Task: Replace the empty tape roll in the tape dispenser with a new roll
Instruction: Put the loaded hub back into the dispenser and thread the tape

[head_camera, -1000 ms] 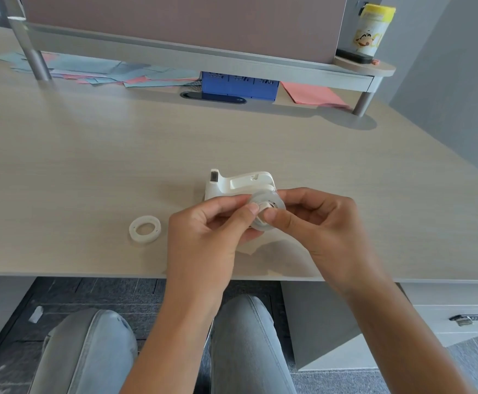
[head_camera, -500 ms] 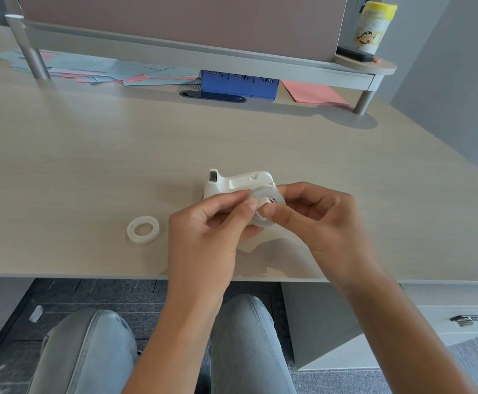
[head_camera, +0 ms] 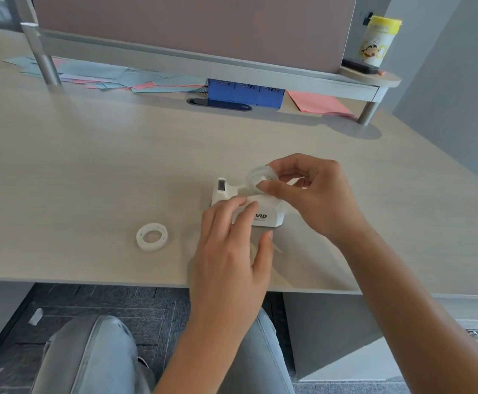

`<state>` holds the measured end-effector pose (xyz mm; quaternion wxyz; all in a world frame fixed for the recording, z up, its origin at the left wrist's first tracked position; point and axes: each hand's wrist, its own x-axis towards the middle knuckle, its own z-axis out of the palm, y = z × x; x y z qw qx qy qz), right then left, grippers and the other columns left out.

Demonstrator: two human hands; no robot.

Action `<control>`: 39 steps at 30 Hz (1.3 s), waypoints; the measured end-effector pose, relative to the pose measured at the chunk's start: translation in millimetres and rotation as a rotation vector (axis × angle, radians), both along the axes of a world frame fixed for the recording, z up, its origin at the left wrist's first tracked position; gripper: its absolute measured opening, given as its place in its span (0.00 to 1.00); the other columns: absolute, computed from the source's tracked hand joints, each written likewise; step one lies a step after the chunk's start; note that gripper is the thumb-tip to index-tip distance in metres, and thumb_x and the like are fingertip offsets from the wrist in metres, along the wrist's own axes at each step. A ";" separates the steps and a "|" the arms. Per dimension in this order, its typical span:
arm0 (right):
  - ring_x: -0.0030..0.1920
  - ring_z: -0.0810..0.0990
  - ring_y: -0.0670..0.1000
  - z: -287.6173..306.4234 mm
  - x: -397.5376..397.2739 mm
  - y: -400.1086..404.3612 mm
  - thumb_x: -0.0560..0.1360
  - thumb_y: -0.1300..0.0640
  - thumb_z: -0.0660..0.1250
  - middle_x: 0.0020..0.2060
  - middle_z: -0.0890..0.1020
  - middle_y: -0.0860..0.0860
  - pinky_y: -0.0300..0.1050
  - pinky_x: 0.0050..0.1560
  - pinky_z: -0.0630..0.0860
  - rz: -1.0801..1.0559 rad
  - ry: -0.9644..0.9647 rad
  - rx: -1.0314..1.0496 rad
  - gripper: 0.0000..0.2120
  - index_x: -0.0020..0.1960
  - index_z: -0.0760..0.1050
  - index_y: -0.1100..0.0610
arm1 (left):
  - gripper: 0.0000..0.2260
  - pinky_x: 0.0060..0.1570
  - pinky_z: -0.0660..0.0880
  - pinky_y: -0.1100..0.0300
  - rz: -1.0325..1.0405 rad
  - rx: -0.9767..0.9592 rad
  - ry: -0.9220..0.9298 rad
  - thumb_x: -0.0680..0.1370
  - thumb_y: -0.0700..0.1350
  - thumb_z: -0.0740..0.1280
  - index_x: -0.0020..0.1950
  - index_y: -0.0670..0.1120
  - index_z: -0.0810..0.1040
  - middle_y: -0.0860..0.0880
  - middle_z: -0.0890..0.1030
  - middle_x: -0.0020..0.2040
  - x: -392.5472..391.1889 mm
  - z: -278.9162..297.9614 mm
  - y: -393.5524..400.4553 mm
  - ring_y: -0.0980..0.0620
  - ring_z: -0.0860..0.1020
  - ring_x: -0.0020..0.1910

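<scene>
A white tape dispenser (head_camera: 269, 216) stands on the desk near its front edge, cutter end to the left. My right hand (head_camera: 314, 197) pinches a clear new tape roll (head_camera: 257, 177) just above the dispenser's top. My left hand (head_camera: 232, 245) rests against the dispenser's near side, fingers on its top edge and thumb low on its front; a strip of tape seems to run from the roll toward these fingers. The empty white core (head_camera: 151, 237) lies flat on the desk to the left, apart from both hands.
Blue and pink paper sheets (head_camera: 104, 76) lie at the back under a raised shelf (head_camera: 370, 78), beside a blue box (head_camera: 245, 92) and pink pad (head_camera: 320, 103). A yellow-lidded canister (head_camera: 378, 41) stands on the shelf's right end. A shelf leg (head_camera: 44, 64) stands back left.
Both hands held the new roll together in front of the dispenser. Now my right hand has lifted the roll above the dispenser, and my left hand has dropped onto the dispenser's near side.
</scene>
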<state>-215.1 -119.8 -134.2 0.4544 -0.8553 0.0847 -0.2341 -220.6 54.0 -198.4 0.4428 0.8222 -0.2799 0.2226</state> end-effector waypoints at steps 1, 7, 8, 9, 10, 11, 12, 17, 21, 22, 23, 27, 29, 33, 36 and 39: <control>0.41 0.82 0.42 -0.3 -0.6 -0.6 0.72 0.55 0.81 0.44 0.89 0.45 0.41 0.44 0.78 0.011 0.006 -0.010 0.07 0.49 0.87 0.53 | 0.17 0.63 0.76 0.57 0.003 0.032 -0.006 0.80 0.48 0.68 0.67 0.43 0.80 0.47 0.80 0.67 0.2 -0.4 -0.2 0.45 0.75 0.69; 0.37 0.79 0.44 2.9 -4.0 -4.7 0.72 0.56 0.81 0.41 0.87 0.44 0.35 0.42 0.75 0.062 0.042 -0.087 0.06 0.47 0.86 0.51 | 0.22 0.68 0.78 0.47 0.025 0.216 -0.031 0.80 0.51 0.67 0.70 0.41 0.78 0.45 0.79 0.71 -0.8 0.1 -1.6 0.43 0.75 0.74; 0.38 0.80 0.46 4.8 -3.9 -5.9 0.72 0.55 0.81 0.40 0.86 0.44 0.36 0.43 0.76 0.063 0.054 -0.107 0.06 0.47 0.86 0.51 | 0.22 0.68 0.78 0.47 0.028 0.231 -0.029 0.80 0.51 0.67 0.70 0.41 0.78 0.45 0.79 0.72 -0.8 -0.1 -1.5 0.43 0.75 0.74; 0.40 0.82 0.50 7.1 -3.5 -7.7 0.72 0.55 0.81 0.41 0.87 0.44 0.39 0.45 0.78 0.065 0.071 -0.124 0.06 0.47 0.86 0.51 | 0.22 0.68 0.78 0.47 0.030 0.241 -0.028 0.80 0.51 0.67 0.70 0.41 0.78 0.45 0.79 0.71 -0.8 -0.4 -1.6 0.43 0.75 0.74; 0.42 0.84 0.52 10.1 -2.9 -9.3 0.72 0.55 0.81 0.42 0.87 0.45 0.41 0.47 0.80 0.071 0.098 -0.138 0.06 0.48 0.87 0.51 | 0.22 0.68 0.78 0.47 0.031 0.249 -0.027 0.80 0.51 0.67 0.71 0.41 0.77 0.45 0.79 0.71 -0.8 -0.7 -1.8 0.42 0.75 0.74; 0.44 0.85 0.53 13.9 -1.7 -10.6 0.72 0.54 0.81 0.43 0.88 0.46 0.44 0.50 0.81 0.077 0.132 -0.155 0.07 0.49 0.87 0.51 | 0.23 0.67 0.78 0.46 0.031 0.256 -0.025 0.80 0.51 0.67 0.71 0.41 0.77 0.45 0.79 0.71 -0.6 -1.0 -1.9 0.42 0.75 0.74; 0.45 0.86 0.52 18.4 -0.1 -11.3 0.73 0.54 0.80 0.43 0.88 0.48 0.45 0.51 0.82 0.087 0.172 -0.185 0.07 0.50 0.87 0.51 | 0.23 0.67 0.78 0.46 0.031 0.263 -0.022 0.80 0.52 0.66 0.71 0.40 0.77 0.45 0.79 0.71 -0.5 -1.0 -2.1 0.42 0.75 0.74; 0.40 0.84 0.39 45.7 9.6 -5.3 0.75 0.55 0.78 0.43 0.88 0.44 0.27 0.42 0.77 0.130 0.341 -0.463 0.05 0.52 0.89 0.49 | 0.25 0.67 0.78 0.45 0.041 0.308 -0.023 0.80 0.53 0.63 0.72 0.39 0.76 0.44 0.78 0.71 -0.3 -0.6 -1.8 0.42 0.75 0.73; 0.46 0.85 0.46 55.6 19.3 5.8 0.75 0.56 0.77 0.44 0.88 0.45 0.40 0.49 0.81 0.105 0.406 -0.620 0.07 0.52 0.89 0.48 | 0.26 0.69 0.77 0.45 0.035 0.318 -0.010 0.81 0.54 0.62 0.74 0.40 0.75 0.44 0.78 0.72 -0.7 -0.3 -2.3 0.41 0.75 0.74; 0.46 0.85 0.47 56.3 21.2 7.2 0.75 0.56 0.77 0.44 0.88 0.45 0.42 0.49 0.81 0.099 0.412 -0.635 0.07 0.52 0.89 0.48 | 0.26 0.69 0.77 0.45 0.036 0.310 -0.005 0.81 0.54 0.63 0.74 0.40 0.74 0.44 0.78 0.72 -0.6 -0.4 -2.9 0.41 0.75 0.74; 0.46 0.84 0.46 56.5 21.9 7.5 0.75 0.56 0.77 0.43 0.88 0.45 0.41 0.49 0.80 0.095 0.414 -0.639 0.07 0.52 0.89 0.48 | 0.26 0.69 0.77 0.45 0.035 0.300 0.002 0.80 0.54 0.63 0.74 0.40 0.74 0.44 0.78 0.72 -0.5 -0.3 -3.5 0.41 0.75 0.74; 0.41 0.82 0.39 54.9 17.9 5.5 0.75 0.56 0.77 0.41 0.88 0.42 0.25 0.39 0.73 0.095 0.394 -0.623 0.06 0.50 0.89 0.48 | 0.26 0.69 0.77 0.45 0.019 0.266 0.031 0.80 0.54 0.62 0.74 0.40 0.75 0.44 0.78 0.72 -0.8 2.7 -3.8 0.42 0.75 0.73; 0.39 0.81 0.37 52.3 16.0 4.8 0.75 0.56 0.78 0.40 0.86 0.42 0.22 0.37 0.72 0.091 0.378 -0.586 0.05 0.50 0.89 0.49 | 0.27 0.68 0.77 0.46 0.013 0.256 0.036 0.80 0.54 0.61 0.74 0.40 0.75 0.44 0.78 0.71 -0.2 3.7 -3.7 0.42 0.76 0.72; 0.34 0.79 0.33 44.3 12.1 5.5 0.74 0.56 0.79 0.34 0.82 0.39 0.23 0.37 0.72 0.093 0.327 -0.488 0.06 0.51 0.88 0.51 | 0.26 0.68 0.78 0.46 -0.004 0.224 0.056 0.79 0.53 0.62 0.73 0.40 0.75 0.44 0.79 0.70 -1.8 6.9 -2.9 0.43 0.76 0.71; 0.34 0.79 0.33 41.9 10.4 7.5 0.75 0.55 0.78 0.34 0.81 0.39 0.23 0.36 0.71 0.093 0.311 -0.484 0.05 0.51 0.88 0.52 | 0.26 0.67 0.78 0.46 -0.019 0.219 0.068 0.79 0.53 0.62 0.73 0.40 0.75 0.45 0.78 0.70 -3.1 8.8 -1.7 0.43 0.76 0.71; 0.40 0.82 0.43 36.8 8.0 6.2 0.76 0.54 0.77 0.41 0.86 0.45 0.25 0.39 0.73 0.092 0.282 -0.444 0.05 0.52 0.88 0.50 | 0.23 0.66 0.77 0.50 -0.032 0.115 0.132 0.79 0.52 0.63 0.70 0.43 0.78 0.48 0.80 0.67 -0.1 15.2 -1.6 0.49 0.74 0.68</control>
